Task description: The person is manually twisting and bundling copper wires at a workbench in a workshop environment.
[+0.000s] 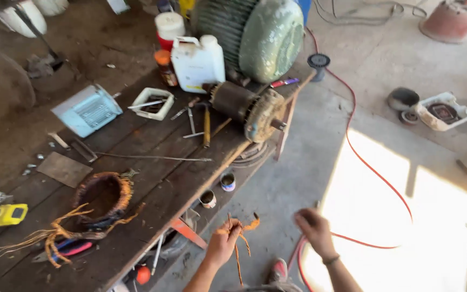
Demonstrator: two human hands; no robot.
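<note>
My left hand (224, 243) is closed on a small bundle of orange-sleeved copper wires (240, 240), whose ends stick up and hang down below the fist. My right hand (313, 230) is blurred, a short way to the right, fingers curled, nothing visibly in it; a dark band sits on its wrist. Both hands are over the concrete floor, just off the front edge of the wooden workbench (152, 184). On the bench lies a wound stator coil (104, 197) with orange leads trailing to the left.
The bench carries a rusty motor rotor (249, 108), a big green motor (255, 35), a white jug (198, 62), a light-blue box (86, 110), a white tray (153, 103), pliers (68, 249) and hand tools. A red cable (377, 173) crosses the floor. Two small cans (217, 190) sit under the bench edge.
</note>
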